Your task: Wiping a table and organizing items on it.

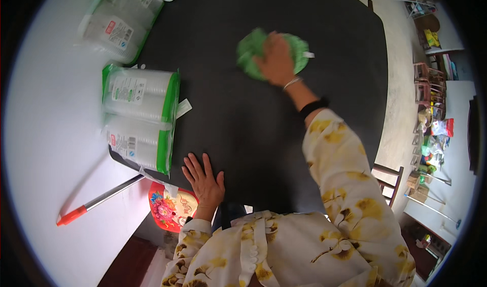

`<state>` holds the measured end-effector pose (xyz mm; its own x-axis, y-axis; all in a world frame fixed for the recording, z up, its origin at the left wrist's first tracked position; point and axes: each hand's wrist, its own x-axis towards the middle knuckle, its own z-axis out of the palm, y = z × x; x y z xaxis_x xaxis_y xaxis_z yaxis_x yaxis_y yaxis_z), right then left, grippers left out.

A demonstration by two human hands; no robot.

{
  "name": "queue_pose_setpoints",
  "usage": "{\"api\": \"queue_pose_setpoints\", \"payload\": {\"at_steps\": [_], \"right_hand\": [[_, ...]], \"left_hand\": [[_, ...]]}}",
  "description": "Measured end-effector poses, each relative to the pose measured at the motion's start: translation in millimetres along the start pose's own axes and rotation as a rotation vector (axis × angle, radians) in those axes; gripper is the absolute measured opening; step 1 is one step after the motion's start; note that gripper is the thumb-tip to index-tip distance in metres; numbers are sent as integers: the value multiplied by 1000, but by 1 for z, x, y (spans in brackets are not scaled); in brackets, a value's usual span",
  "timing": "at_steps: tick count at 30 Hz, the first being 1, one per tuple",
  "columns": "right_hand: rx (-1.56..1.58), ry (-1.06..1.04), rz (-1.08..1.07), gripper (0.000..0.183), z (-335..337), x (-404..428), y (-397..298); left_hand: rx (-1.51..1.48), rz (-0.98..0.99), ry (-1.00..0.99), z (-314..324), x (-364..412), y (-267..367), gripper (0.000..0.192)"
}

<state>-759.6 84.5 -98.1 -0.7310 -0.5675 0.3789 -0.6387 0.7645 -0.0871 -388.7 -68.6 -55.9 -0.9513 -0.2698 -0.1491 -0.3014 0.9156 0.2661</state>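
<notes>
My right hand presses on a bunched green cloth near the far middle of a black tabletop. The hand and part of the cloth are blurred, and a small white tag sticks out on the cloth's right side. My left hand lies palm down at the near edge of the table, fingers spread, with nothing in it. Just left of that hand stands a clear plastic pack of stacked plastic containers with green edging.
A second pack of containers sits farther back against the white wall. A small white packet pokes out beside the nearer pack. Below the table's left corner are a red-ended metal pole and a red floral stool seat. A wooden chair stands at right.
</notes>
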Motion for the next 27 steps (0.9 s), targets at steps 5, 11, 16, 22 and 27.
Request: {"api": "queue_pose_setpoints", "payload": {"at_steps": [5, 11, 16, 22, 27], "right_hand": [[337, -454, -517, 67, -88, -112, -115], [459, -918, -709, 67, -189, -281, -61], [-15, -566, -15, 64, -191, -269, 88], [-486, -154, 418, 66, -58, -171, 143], [370, -228, -133, 81, -78, -97, -58]], "left_hand": [[-250, 53, 248, 15, -6, -16, 64], [-404, 84, 398, 16, -10, -20, 61], [-302, 82, 277, 11, -16, -20, 60], [-249, 115, 173, 12, -10, -17, 61], [-177, 57, 138, 11, -8, -15, 62]]}}
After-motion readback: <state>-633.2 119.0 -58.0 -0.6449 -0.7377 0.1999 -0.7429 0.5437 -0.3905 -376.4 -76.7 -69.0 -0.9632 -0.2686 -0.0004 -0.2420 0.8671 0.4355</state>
